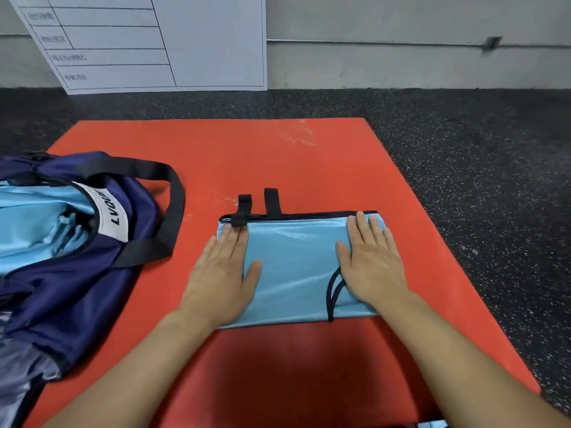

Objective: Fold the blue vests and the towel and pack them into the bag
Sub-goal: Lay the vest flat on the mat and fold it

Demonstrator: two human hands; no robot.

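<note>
Both hands press flat on a folded blue vest.

Left hand (pixel 221 278) and right hand (pixel 370 262) lie with straight fingers on the blue vest (pixel 293 267), one at each end, on the red mat (pixel 309 165); the navy bag (pixel 61 257) lies open just left, holding light-blue fabric.

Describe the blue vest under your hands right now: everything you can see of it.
The blue vest is light blue, shiny mesh-like fabric with dark trim, folded into a flat rectangle on the red mat. A dark-edged curved opening shows near its right front corner. Two short black straps stick out past its far edge. The left hand and right hand press flat on its two ends, fingers straight. It lies right of the navy bag, apart from it.
</note>
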